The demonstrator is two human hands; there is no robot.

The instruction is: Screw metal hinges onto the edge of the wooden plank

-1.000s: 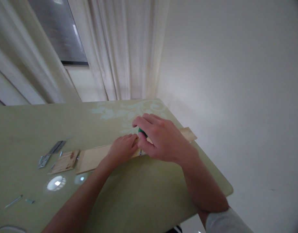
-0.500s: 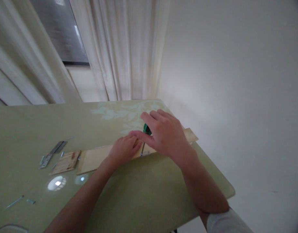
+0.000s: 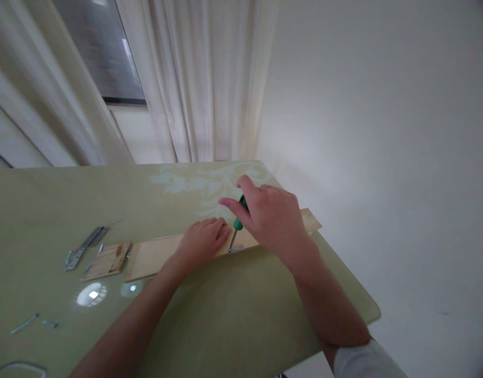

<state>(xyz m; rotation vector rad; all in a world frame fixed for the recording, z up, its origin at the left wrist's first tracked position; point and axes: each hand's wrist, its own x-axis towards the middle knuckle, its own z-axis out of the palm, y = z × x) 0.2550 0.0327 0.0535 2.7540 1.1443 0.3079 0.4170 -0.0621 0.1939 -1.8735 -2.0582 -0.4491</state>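
Note:
A long, pale wooden board (image 3: 154, 253) lies across the table near its right end. My left hand (image 3: 204, 239) holds it down, fingers bent together over its far side and thumb towards the near edge. In my right hand (image 3: 273, 220) is a screwdriver (image 3: 238, 224) with a green handle, partly hidden by the palm; thumb and forefinger stand away from it. Its shaft leans slightly, and the tip meets a screw at a small metal hinge plate (image 3: 237, 248) on the board's near edge. Beyond my right hand the board's far end (image 3: 311, 218) sticks out.
Left of the board lie a small wood block (image 3: 107, 261) and metal hinges (image 3: 86, 249). A long screw (image 3: 24, 324) and a short metal piece (image 3: 50, 324) rest nearer me. The table's right edge (image 3: 344, 273) runs beside a white wall (image 3: 383, 131); curtains (image 3: 210, 79) hang behind.
My right thumb and forefinger have lifted and spread away from the screwdriver and my left hand, showing more of the green handle. The board and my left hand stay in place.

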